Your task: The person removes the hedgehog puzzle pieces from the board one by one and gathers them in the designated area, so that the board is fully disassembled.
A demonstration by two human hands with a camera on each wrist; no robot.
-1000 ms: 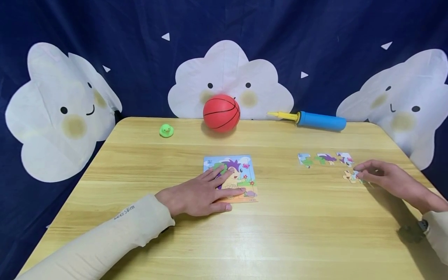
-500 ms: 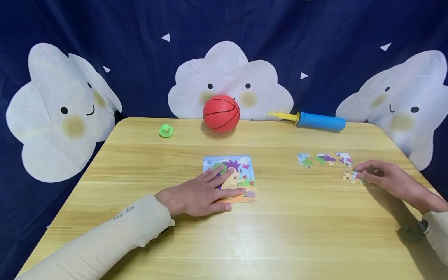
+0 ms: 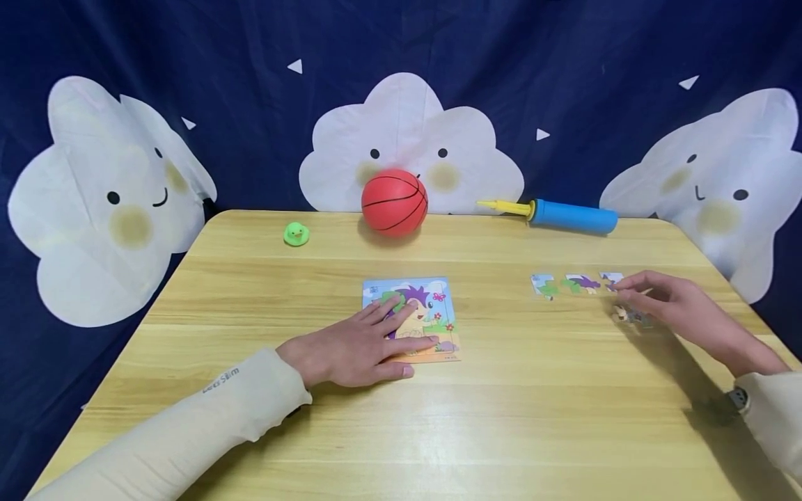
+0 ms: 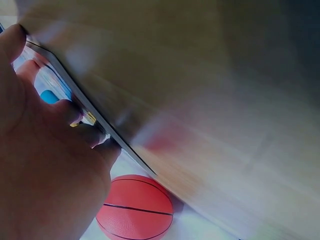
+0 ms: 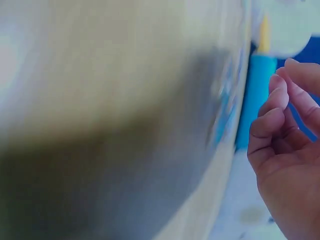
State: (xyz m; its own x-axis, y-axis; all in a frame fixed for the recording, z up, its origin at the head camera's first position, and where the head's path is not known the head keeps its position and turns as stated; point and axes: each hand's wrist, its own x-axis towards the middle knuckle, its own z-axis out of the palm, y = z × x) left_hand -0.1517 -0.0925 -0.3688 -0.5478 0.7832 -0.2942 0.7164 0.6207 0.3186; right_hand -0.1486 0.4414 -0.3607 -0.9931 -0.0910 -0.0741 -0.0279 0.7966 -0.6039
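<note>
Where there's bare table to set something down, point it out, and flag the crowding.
Bare tabletop lies between the picture board and loose pieces, between board and green duck, and between left sleeve and right sleeve. Crowded: left hand on the board; right hand at the rightmost pieces.

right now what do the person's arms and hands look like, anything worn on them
Both arms wear long cream sleeves; the left sleeve has small dark lettering near its cuff. The left hand and right hand are ungloved. A small dark device sits by the right cuff.
</note>
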